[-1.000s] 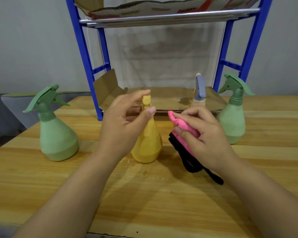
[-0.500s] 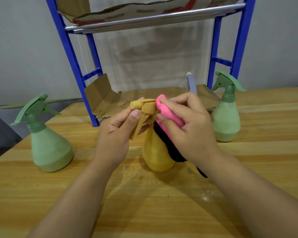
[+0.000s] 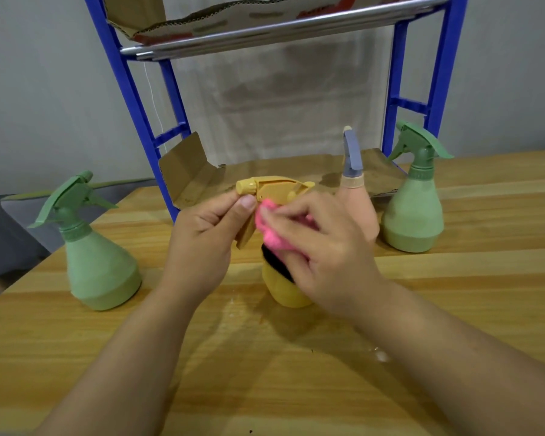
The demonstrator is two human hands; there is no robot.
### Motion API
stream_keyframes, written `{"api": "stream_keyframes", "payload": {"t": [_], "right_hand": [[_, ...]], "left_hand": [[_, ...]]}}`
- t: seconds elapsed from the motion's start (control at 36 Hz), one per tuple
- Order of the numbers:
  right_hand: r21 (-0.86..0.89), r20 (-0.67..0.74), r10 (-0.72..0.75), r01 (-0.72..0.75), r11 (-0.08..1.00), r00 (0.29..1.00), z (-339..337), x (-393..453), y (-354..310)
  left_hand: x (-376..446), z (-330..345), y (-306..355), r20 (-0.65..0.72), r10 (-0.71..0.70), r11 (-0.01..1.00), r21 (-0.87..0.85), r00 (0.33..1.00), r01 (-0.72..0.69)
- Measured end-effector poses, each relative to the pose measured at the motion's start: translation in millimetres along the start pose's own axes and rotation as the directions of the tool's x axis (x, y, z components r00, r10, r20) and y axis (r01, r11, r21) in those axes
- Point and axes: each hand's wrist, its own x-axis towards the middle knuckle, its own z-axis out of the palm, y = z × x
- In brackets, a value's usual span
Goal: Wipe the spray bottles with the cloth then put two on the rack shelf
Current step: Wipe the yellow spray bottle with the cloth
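Observation:
A yellow spray bottle [image 3: 285, 294] stands on the wooden table [image 3: 265, 372] in the middle. My left hand [image 3: 202, 243] pinches its nozzle head between thumb and fingers. My right hand [image 3: 324, 250] grips a pink and black cloth [image 3: 269, 234] and presses it against the bottle's neck, hiding most of the body. A green spray bottle [image 3: 95, 253] stands at the left, another green spray bottle [image 3: 414, 199] at the right. A peach bottle with a blue-grey trigger [image 3: 354, 180] stands behind my right hand.
A blue metal rack [image 3: 132, 99] rises at the back of the table. Its lower shelf [image 3: 265, 171] is lined with brown cardboard, and its upper shelf [image 3: 265, 29] carries flattened cardboard. A grey wall lies behind.
My left hand took hold of the yellow bottle's nozzle. My right hand brought the cloth from beside the bottle up to the head, then down onto the neck.

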Motion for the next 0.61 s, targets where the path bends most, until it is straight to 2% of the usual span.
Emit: {"api": "stream_keyframes", "payload": {"t": [0.08, 0.14, 0.19, 0.25, 0.33, 0.42, 0.47, 0.56, 0.61], "right_hand": [[0.021, 0.137, -0.077, 0.075, 0.997, 0.988, 8.1, -5.3, -5.7], [0.009, 0.167, -0.109, 0.109, 0.994, 0.98, 8.6, -5.1, -6.1], [-0.016, 0.141, -0.129, 0.132, 0.991, 0.982, 6.1, -3.2, -3.5], [-0.046, 0.059, -0.105, 0.108, 0.993, 0.993, 1.4, 0.9, 2.2], [-0.061, -0.075, -0.011, 0.007, 0.998, 0.997, -6.9, 4.7, 17.8], [-0.031, -0.148, 0.091, -0.097, 0.995, 0.985, -13.0, 2.4, 28.1], [0.001, -0.125, 0.095, -0.095, 0.995, 0.988, -11.7, -1.7, 27.3], [0.035, -0.005, 0.006, -0.006, 0.999, 1.0, -7.0, -6.7, 21.7], [0.039, -0.013, 0.031, -0.03, 0.999, 0.999, -8.6, -6.2, 23.8]], "left_hand": [[0.3, -3.9, 2.5, 0.005, -0.049, 0.999, -0.013, 0.999, 0.049], [1.9, -7.4, 4.0, 0.019, -0.064, 0.998, -0.004, 0.998, 0.064], [2.9, -11.1, 3.1, 0.039, -0.04, 0.999, 0.038, 0.998, 0.039], [3.5, -12.5, 2.0, 0.045, -0.021, 0.997, 0.077, 0.999, 0.018], [2.8, -8.8, 2.0, 0.019, -0.019, 0.999, 0.05, 1.0, 0.018], [1.7, -3.3, 2.4, 0.021, 0.013, 0.997, 0.073, 1.0, -0.015], [1.7, -1.5, 1.1, 0.01, 0.015, 0.997, 0.078, 1.0, -0.015], [2.0, -2.9, -2.0, -0.026, 0.001, 0.995, 0.098, 1.0, 0.001], [1.8, -4.3, -3.6, -0.035, -0.003, 0.99, 0.138, 0.999, 0.007]]}}
